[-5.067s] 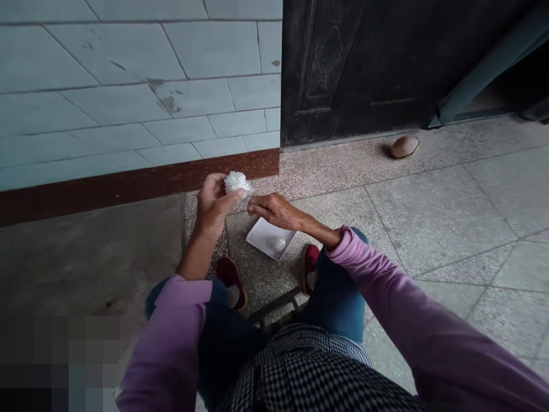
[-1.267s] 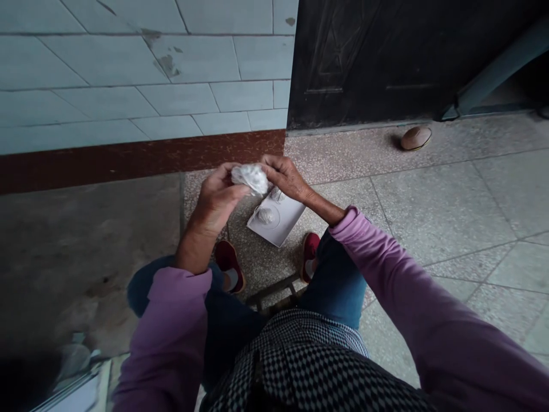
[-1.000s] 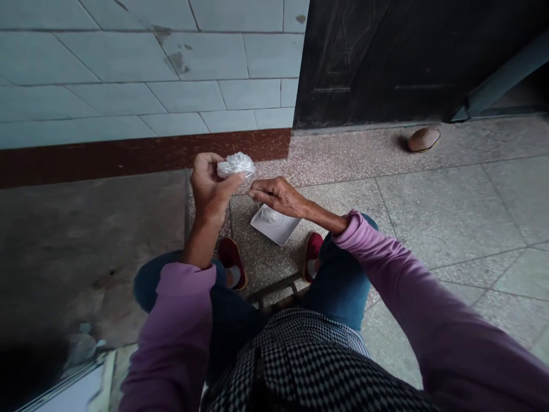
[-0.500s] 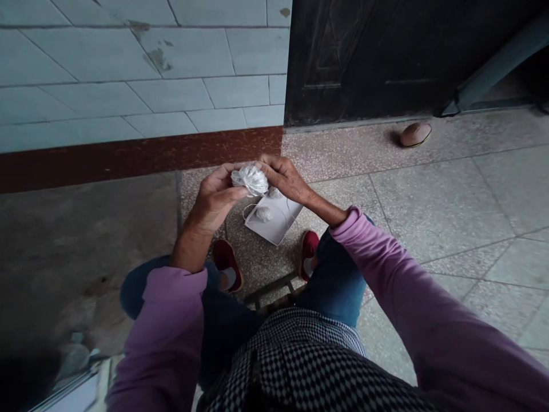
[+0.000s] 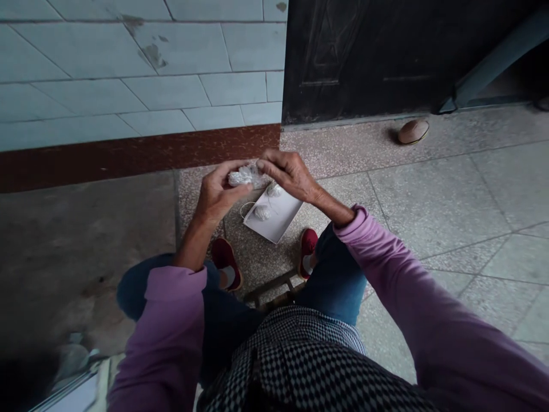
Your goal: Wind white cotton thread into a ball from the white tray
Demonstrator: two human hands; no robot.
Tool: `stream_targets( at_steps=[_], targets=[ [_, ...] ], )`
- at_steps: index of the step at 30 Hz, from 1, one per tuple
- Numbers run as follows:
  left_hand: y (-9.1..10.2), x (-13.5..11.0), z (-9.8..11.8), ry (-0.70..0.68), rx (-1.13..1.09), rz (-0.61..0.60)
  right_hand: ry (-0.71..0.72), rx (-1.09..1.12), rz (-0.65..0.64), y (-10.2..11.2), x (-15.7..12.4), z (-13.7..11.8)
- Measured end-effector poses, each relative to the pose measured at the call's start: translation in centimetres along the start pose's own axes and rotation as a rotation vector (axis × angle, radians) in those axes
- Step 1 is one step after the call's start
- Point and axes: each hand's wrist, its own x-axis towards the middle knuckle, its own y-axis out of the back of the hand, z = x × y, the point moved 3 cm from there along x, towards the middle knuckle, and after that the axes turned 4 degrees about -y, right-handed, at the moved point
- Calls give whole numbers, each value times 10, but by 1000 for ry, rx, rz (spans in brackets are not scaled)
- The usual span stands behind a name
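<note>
Bundle (image 5: 241, 177): held up above tray's (image 5: 277, 226) far corner, clasped by left hand's (image 5: 215, 190) fingers and thumb | right hand (image 5: 292, 173): bent fingers beside bundle, blurred, grip cannot be told | ball (image 5: 262, 213) near tray's left corner; second ball (image 5: 273, 190) near far corner | door (image 5: 334, 68) beyond

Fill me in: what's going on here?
A person in lilac sleeves is handling a shiny white bundle of strand. The left-hand grip holds it; the right-hand grip is at its other side, too blurred to tell what it pinches. Below, a shallow white rectangular tray rests on the speckled grey floor, with two white balls of strand in it.
</note>
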Motion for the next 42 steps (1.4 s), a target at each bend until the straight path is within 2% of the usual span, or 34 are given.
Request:
stream_targets(
  at_steps=[2, 5, 9, 12, 16, 18, 20, 23, 26, 28, 31, 34, 38, 42],
  targets=[
    [-6, -6, 6, 46, -42, -108, 1, -26, 83, 11, 6, 5],
    [-11, -11, 12, 59, -187, -148, -16, -39, 73, 11, 7, 13],
    [-6, -7, 7, 4, -372, -76, -30, -65, -59, -11, -5, 22],
    [3, 0, -3, -16, -410, 8, -42, -137, -173, -29, -20, 22],
    [12, 7, -16, -58, -224, 190, 13, -137, -294, -41, -33, 11],
    [12, 7, -18, -70, -115, 218, 32, -96, -295, -37, -30, 5],
    [8, 5, -17, -59, -36, 180, 9, -67, -250, -27, -22, 2],
    [-3, -4, -13, 15, -5, 26, -26, -60, -122, -5, -8, 2],
    [-11, -14, -6, 85, -85, -130, -38, -70, 1, 13, 3, 8],
    [-11, -16, -3, 92, -187, -151, -59, -80, 17, 14, 7, 14],
    [-6, -12, -2, 77, -345, -103, -78, -92, -35, 3, 7, 18],
    [-1, -5, -5, 47, -407, -28, -95, -147, -135, -14, 3, 16],
    [7, 2, -15, 15, -363, 175, -141, -249, -237, -30, -6, 9],
    [13, 4, -22, -50, -179, 311, -37, -238, -337, -38, -14, 0]
  ],
)
